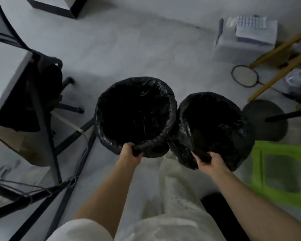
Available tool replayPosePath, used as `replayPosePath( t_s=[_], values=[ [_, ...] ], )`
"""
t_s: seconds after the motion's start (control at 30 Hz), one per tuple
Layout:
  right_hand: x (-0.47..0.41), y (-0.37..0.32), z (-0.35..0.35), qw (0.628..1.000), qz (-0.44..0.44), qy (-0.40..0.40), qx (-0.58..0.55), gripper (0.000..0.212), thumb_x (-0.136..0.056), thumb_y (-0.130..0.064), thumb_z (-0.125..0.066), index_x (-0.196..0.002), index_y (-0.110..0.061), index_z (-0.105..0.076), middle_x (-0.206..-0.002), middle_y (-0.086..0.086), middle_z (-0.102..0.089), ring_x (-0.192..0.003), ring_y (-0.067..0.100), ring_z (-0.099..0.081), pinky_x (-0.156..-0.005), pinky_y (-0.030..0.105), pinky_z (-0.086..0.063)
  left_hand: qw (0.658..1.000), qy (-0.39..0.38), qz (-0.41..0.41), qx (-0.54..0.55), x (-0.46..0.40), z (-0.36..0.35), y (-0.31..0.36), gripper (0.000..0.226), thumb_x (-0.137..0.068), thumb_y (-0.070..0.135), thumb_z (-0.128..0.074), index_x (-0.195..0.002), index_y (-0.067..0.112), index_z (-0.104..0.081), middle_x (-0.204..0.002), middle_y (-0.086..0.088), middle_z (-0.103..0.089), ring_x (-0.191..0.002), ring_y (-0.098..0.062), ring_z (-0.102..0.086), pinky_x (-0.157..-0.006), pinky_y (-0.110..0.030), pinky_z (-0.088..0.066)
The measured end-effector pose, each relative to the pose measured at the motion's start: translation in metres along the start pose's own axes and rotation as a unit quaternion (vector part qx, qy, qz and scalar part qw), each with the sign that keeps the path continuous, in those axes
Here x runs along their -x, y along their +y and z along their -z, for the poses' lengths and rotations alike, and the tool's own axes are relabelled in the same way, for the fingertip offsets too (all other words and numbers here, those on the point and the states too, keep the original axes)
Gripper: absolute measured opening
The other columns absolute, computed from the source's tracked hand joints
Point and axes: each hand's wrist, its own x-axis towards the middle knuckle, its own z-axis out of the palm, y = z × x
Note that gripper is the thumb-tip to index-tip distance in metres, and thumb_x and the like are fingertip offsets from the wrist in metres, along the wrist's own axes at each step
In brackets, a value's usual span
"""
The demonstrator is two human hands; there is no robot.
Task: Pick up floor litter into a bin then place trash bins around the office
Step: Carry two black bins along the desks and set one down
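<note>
Two round trash bins lined with black plastic bags hang side by side in front of me, above the grey floor. My left hand (129,152) grips the near rim of the left bin (102,105). My right hand (211,160) grips the near rim of the right bin (236,136), whose liner is more crumpled. The two bins touch each other. Both insides are dark, and I cannot tell what they hold.
A desk (5,70) with black legs and an office chair (47,87) stand at left. At right are a green plastic stool (261,171), a round black stand base (266,119), a badminton racket (244,75), wooden poles (274,72) and white boxes (247,39).
</note>
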Motion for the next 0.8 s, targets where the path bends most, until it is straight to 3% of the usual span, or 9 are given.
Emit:
replayPosePath(
  t_s=[0.2, 0.4, 0.47, 0.67, 0.73, 0.8],
  values=[
    [-0.008, -0.056, -0.139, 0.998, -0.002, -0.019, 0.06, 0.042, -0.099, -0.006, -0.032, -0.14, 0.0, -0.038, -0.144, 0.018, -0.043, -0.133, 0.032, -0.044, -0.11, 0.036, -0.039, 0.998, 0.014, 0.004, 0.06, -0.001, -0.096, 0.07, 0.044, -0.097, 0.008, -0.041, -0.141, 0.005, -0.035, -0.143, -0.014, -0.042, -0.129, -0.028, -0.048, -0.087, -0.033, -0.045],
    [-0.023, -0.07, -0.264, 0.995, -0.004, -0.021, 0.098, 0.042, -0.097, -0.001, -0.032, -0.138, 0.0, -0.041, -0.142, 0.018, -0.044, -0.133, 0.033, -0.044, -0.112, 0.038, -0.036, 0.994, 0.022, 0.003, 0.109, -0.028, -0.156, 0.145, 0.027, -0.098, 0.009, -0.038, -0.124, 0.005, -0.042, -0.146, -0.014, -0.041, -0.133, -0.029, -0.043, -0.101, -0.034, -0.041],
    [-0.034, -0.07, -0.308, 0.993, -0.011, -0.02, 0.112, 0.042, -0.096, -0.001, -0.033, -0.138, 0.002, -0.04, -0.143, 0.02, -0.044, -0.132, 0.035, -0.044, -0.111, 0.038, -0.038, 0.992, 0.022, 0.001, 0.124, -0.042, -0.175, 0.173, 0.031, -0.098, 0.009, -0.039, -0.129, 0.004, -0.041, -0.146, -0.014, -0.041, -0.134, -0.029, -0.043, -0.104, -0.033, -0.04],
    [-0.085, -0.049, -0.448, 0.987, -0.018, 0.017, 0.161, 0.044, -0.095, -0.001, -0.034, -0.137, 0.005, -0.04, -0.142, 0.02, -0.044, -0.132, 0.034, -0.045, -0.11, 0.035, -0.039, 0.981, 0.079, 0.027, 0.175, -0.117, -0.22, 0.261, 0.032, -0.097, 0.011, -0.044, -0.127, 0.003, -0.045, -0.141, -0.014, -0.047, -0.129, -0.028, -0.049, -0.091, -0.033, -0.045],
    [-0.106, -0.041, -0.497, 0.979, -0.032, 0.026, 0.198, 0.044, -0.095, -0.003, -0.036, -0.137, 0.005, -0.04, -0.142, 0.02, -0.045, -0.131, 0.034, -0.046, -0.108, 0.035, -0.041, 0.975, 0.087, 0.038, 0.199, -0.144, -0.235, 0.288, 0.019, -0.096, 0.012, -0.043, -0.114, 0.005, -0.045, -0.137, -0.013, -0.05, -0.123, -0.027, -0.053, -0.089, -0.033, -0.045],
    [-0.127, -0.033, -0.535, 0.971, -0.047, 0.03, 0.234, 0.044, -0.095, -0.004, -0.037, -0.138, 0.006, -0.04, -0.142, 0.02, -0.045, -0.13, 0.034, -0.047, -0.106, 0.035, -0.043, 0.968, 0.089, 0.037, 0.233, -0.17, -0.248, 0.311, 0.012, -0.096, 0.011, -0.043, -0.106, 0.004, -0.046, -0.117, -0.012, -0.057, -0.104, -0.025, -0.058, -0.092, -0.034, -0.045]
  ],
)
